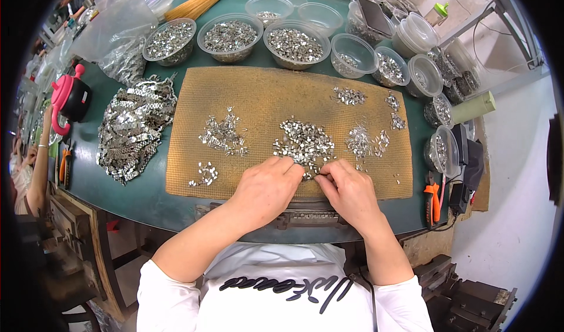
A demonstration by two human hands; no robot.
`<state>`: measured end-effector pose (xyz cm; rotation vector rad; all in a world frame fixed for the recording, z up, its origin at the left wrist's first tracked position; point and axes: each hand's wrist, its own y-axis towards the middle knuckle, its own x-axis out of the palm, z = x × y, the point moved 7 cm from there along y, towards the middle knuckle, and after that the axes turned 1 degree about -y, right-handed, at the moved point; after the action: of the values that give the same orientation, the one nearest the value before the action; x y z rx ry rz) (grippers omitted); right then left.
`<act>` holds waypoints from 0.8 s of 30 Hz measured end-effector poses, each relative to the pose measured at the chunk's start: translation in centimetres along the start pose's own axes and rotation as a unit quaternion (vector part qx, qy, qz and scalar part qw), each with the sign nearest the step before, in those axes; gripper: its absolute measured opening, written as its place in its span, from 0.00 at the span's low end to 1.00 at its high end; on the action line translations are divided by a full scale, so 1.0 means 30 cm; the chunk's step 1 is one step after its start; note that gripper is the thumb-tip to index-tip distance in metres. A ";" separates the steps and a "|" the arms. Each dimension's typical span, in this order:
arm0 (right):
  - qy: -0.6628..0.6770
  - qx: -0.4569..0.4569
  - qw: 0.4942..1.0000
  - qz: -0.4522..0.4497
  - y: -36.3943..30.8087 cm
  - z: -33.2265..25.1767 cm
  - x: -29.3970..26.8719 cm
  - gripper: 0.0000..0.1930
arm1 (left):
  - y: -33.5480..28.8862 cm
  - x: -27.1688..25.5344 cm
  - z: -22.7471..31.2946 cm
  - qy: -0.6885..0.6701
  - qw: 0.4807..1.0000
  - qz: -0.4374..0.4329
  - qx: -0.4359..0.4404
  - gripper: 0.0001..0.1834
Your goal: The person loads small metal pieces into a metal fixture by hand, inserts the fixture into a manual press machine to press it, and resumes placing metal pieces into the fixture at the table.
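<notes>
My left hand and my right hand meet at the near edge of a mat, fingertips a small gap apart. Both are closed, thumb and fingers pinched together, at the lower rim of a pile of small silvery metal pieces. What sits between the fingertips is too small to make out. Smaller heaps of metal pieces lie left of the pile, with another heap to its right. Just below my hands, a dark metal bar-like fixture runs along the table's front edge.
Clear plastic bowls of metal pieces line the mat's far and right sides. A folded sheet of linked metal lies left. Orange-handled pliers rest at right. A pink-and-black pot and another person's arm are far left.
</notes>
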<state>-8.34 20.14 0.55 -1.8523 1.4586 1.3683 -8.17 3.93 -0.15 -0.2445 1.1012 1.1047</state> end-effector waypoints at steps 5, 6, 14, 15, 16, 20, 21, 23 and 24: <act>-0.027 -0.007 1.000 0.002 0.001 -0.008 0.007 0.08 | -0.004 -0.005 -0.006 -0.021 1.000 0.001 0.002 0.06; -0.024 -0.009 1.000 0.003 0.002 -0.009 0.004 0.08 | -0.004 -0.005 -0.006 -0.022 1.000 -0.001 0.002 0.06; 0.035 -0.080 0.995 -0.053 -0.057 -0.116 -0.034 0.08 | -0.005 0.000 -0.018 -0.038 0.999 0.002 -0.007 0.05; 0.048 -0.095 0.993 -0.053 -0.064 -0.136 -0.035 0.08 | -0.004 0.001 -0.020 -0.043 0.999 0.002 -0.009 0.05; 0.062 -0.111 0.990 -0.053 -0.070 -0.156 -0.032 0.09 | -0.003 0.001 -0.021 -0.048 0.999 0.001 -0.010 0.05; 0.054 -0.117 0.989 -0.074 -0.086 -0.202 -0.007 0.09 | -0.005 -0.004 -0.024 -0.058 0.998 0.000 -0.013 0.05; 0.047 -0.112 0.990 -0.076 -0.086 -0.204 -0.004 0.09 | -0.006 -0.005 -0.021 -0.056 0.998 0.000 -0.011 0.05; 0.044 -0.104 0.989 -0.094 -0.087 -0.202 0.002 0.09 | -0.009 -0.011 -0.017 -0.056 0.998 0.004 -0.006 0.05; 0.047 -0.098 0.989 -0.104 -0.087 -0.198 0.004 0.09 | -0.011 -0.012 -0.015 -0.055 0.998 0.001 -0.004 0.05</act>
<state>-3.40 16.37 2.39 -2.1519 1.1690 1.3798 -8.17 3.27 -0.19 -0.1861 1.0000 1.1121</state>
